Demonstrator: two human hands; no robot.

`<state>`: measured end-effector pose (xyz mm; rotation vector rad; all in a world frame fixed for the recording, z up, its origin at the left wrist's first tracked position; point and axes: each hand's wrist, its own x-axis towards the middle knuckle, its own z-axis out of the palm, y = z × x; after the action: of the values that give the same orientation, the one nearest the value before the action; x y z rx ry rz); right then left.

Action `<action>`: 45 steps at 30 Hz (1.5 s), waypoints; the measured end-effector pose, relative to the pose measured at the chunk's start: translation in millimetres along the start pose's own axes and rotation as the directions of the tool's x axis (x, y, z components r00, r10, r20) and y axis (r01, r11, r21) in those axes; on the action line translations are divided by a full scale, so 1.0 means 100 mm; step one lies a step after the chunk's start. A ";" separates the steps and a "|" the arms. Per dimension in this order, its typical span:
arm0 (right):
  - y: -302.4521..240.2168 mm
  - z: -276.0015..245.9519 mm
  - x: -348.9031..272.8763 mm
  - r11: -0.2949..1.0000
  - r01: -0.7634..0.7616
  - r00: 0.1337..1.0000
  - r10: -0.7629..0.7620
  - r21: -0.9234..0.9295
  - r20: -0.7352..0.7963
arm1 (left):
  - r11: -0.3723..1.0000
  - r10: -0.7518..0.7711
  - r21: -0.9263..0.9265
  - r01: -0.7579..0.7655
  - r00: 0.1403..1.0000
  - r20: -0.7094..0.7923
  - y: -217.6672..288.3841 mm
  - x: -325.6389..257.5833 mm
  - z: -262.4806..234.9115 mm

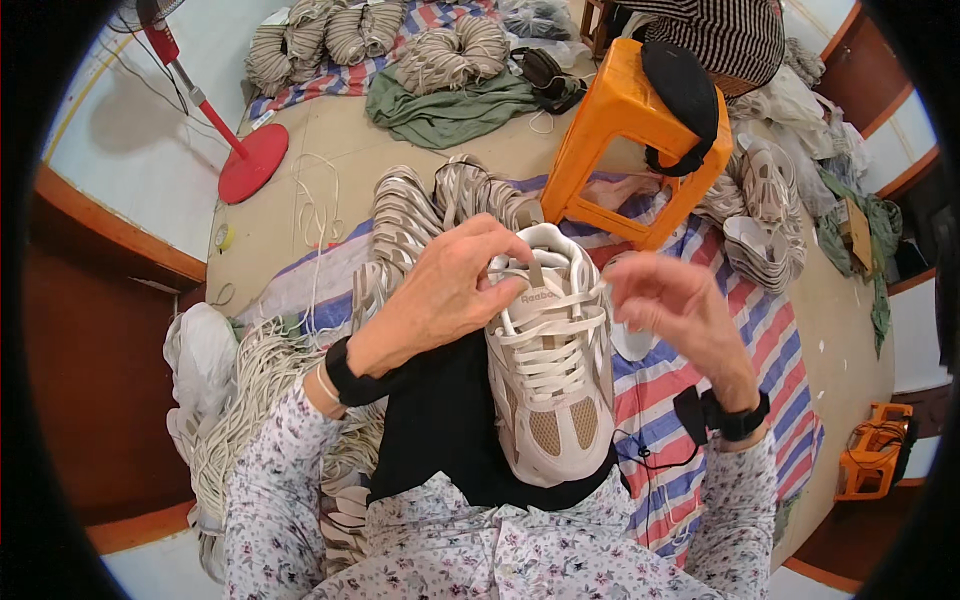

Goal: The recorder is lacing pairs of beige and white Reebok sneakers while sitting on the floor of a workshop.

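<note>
A beige and white sneaker (548, 400) rests on my lap, its toe toward me. A cream shoelace (552, 352) crosses the tongue in several rows. On the left of the collar, my left hand (447, 292) pinches the shoelace near the top eyelets with thumb and index finger. My right hand (680, 305) is off the shoe's right side, fingers curled. A strand of lace reaches its fingertips, which are slightly blurred. Both wrists wear black bands.
Rows of sneakers (405, 215) stand ahead on a striped sheet (770, 370). Many loose laces (250, 410) are heaped at left. An orange stool (570, 130) stands ahead right, with a black item on its seat. A red-based fan (253, 163) is far left.
</note>
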<state>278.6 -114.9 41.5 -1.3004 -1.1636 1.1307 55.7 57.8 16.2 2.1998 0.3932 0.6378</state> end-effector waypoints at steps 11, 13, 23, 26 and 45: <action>0.25 0.26 0.00 0.907 0.225 0.972 -0.235 -0.355 0.015 | 0.998 0.000 0.060 0.001 1.000 -0.014 -0.04 0.03 0.08; 0.33 0.24 0.02 0.964 0.208 0.977 -0.212 -0.167 -0.007 | 0.996 -0.087 0.010 0.088 0.995 -0.039 -0.04 0.00 0.10; 0.36 0.31 0.09 0.988 0.107 0.970 -0.127 -0.108 -0.206 | 0.990 -0.124 0.052 0.129 0.987 -0.101 -0.05 0.02 0.13; 0.36 0.35 0.06 0.987 0.160 0.947 -0.155 -0.004 -0.282 | 0.991 -0.131 0.036 0.133 0.990 -0.052 0.00 0.03 0.13; 0.24 0.32 0.14 0.988 0.061 0.989 -0.040 0.144 -0.145 | 0.996 -0.091 0.008 0.092 0.994 -0.062 -0.04 0.02 0.15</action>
<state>249.6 -98.8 15.5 -1.2094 -0.9841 1.0493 65.6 52.8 5.3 2.1632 0.5272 0.6556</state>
